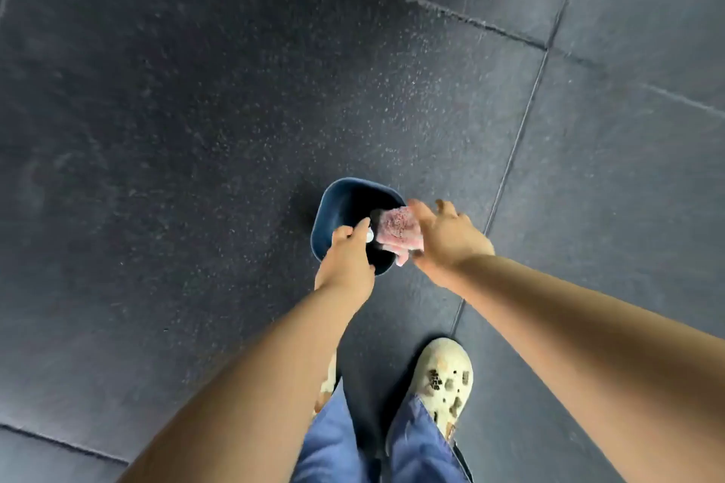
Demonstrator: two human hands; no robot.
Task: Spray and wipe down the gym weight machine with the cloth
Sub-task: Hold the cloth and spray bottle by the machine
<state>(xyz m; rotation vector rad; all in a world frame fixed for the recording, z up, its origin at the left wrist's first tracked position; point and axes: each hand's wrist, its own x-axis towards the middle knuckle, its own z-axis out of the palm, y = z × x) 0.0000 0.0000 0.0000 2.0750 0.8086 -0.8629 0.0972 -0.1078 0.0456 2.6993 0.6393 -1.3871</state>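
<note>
Your left hand (347,261) curls around something small and white over the dark blue bucket (341,208) on the floor (196,110). At its 3 o'clock, your right hand (447,239) pinches the pink cloth (396,229) above the bucket's rim.

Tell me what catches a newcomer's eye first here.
A fuzzy pink cloth stands out at the centre, over a dark blue plastic bin on the speckled black rubber floor. Both hands meet there: the right hand touches the cloth and the left hand grips a small white object. A cream patterned clog shows below.
</note>
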